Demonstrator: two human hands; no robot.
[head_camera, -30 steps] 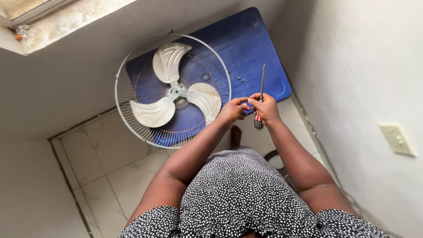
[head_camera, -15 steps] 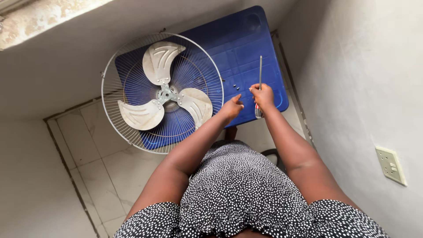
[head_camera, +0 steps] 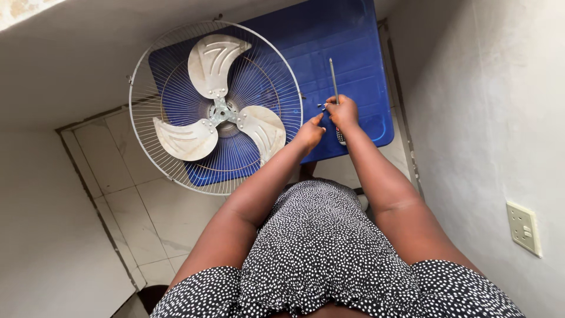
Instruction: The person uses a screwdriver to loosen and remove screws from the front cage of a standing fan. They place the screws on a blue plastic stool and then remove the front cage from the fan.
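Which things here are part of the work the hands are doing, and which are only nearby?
In use:
- right hand holding a screwdriver
- left hand near the fan's rim
- fan guard with three blades
- blue table under the fan

Only nearby:
- wall socket
- tiled floor

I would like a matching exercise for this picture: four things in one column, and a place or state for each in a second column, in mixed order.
Things:
1. screwdriver
2. fan blades
3. wall socket
4. blue table

Places or states:
A. under the fan
B. gripped in the right hand
C. on the wall, at the right
D. inside the wire guard

Pairs: 1-B, 2-D, 3-C, 4-A
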